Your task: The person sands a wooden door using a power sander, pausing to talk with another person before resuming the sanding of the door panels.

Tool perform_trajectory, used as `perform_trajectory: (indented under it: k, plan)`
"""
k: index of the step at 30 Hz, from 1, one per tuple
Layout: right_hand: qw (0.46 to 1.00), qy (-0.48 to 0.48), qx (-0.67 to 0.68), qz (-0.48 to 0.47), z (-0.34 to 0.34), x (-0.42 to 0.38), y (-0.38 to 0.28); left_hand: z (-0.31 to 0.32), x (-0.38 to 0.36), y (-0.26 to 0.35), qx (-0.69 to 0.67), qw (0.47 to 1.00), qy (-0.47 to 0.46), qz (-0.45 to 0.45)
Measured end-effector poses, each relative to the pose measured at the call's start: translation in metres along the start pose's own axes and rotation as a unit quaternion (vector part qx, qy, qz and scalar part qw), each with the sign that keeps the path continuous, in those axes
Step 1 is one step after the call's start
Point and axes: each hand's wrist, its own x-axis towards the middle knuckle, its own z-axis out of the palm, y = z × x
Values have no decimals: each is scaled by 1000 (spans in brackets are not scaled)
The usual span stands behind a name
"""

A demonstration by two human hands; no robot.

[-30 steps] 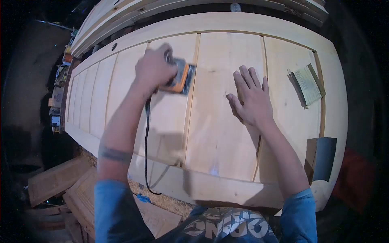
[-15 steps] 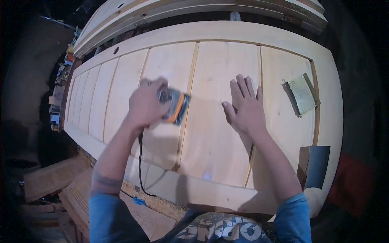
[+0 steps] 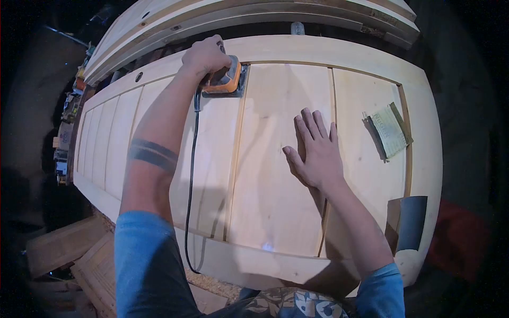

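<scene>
An orange and black electric sander [image 3: 227,79] rests flat on the wooden door [image 3: 366,53], at the top of one panel by the far rail. My left hand [image 3: 208,54] is wrapped round its body, arm stretched forward. From the sander a black cord [image 3: 193,159] runs back toward me over the door. My right hand [image 3: 319,153] lies palm down on a panel right of the middle, fingers spread, with nothing in it. To its right are a folded piece of sandpaper with a pale printed back [image 3: 388,131] and a dark, curved sandpaper sheet [image 3: 412,222].
Beyond the far edge lies a stack of doors [image 3: 254,16]. Brown wooden panels [image 3: 93,265] lie low at the left. Assorted small items [image 3: 66,140] line a surface past the door's left end. Something red [image 3: 461,238] shows at the right.
My left hand has pushed the sander away from me, from the panel's middle to its far end. The cord has been drawn along. My right hand stays flat on the door.
</scene>
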Motion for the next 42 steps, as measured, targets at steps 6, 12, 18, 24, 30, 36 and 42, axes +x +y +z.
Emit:
perform_trajectory:
  k: [6, 12, 18, 24, 30, 36, 42]
  plan:
    - [999, -28, -4, 14, -3, 2, -2, -2, 13, -43, 20, 1000, -2, -15]
    - [1000, -14, 8, 9, -1, 1, -1, -2, 24, -92, 16, 999, 4, -45]
    - [1000, 6, 29, -5, -2, 1, -1, -2, 30, -106, 9, 999, -4, -47]
    - [999, 21, 39, -4, 2, 0, 0, 2, 15, -45, -21, 999, 15, 29]
    - [999, 1, 39, 6, -4, -1, 0, 0, 4, 10, -14, 1000, -6, 26]
    - [999, 22, 46, -1, 2, -2, 2, -1, 0, 43, -4, 1000, -15, 22]
    - [985, 120, 127, 6, 6, -3, 5, -3, -19, 109, -17, 999, -25, 25]
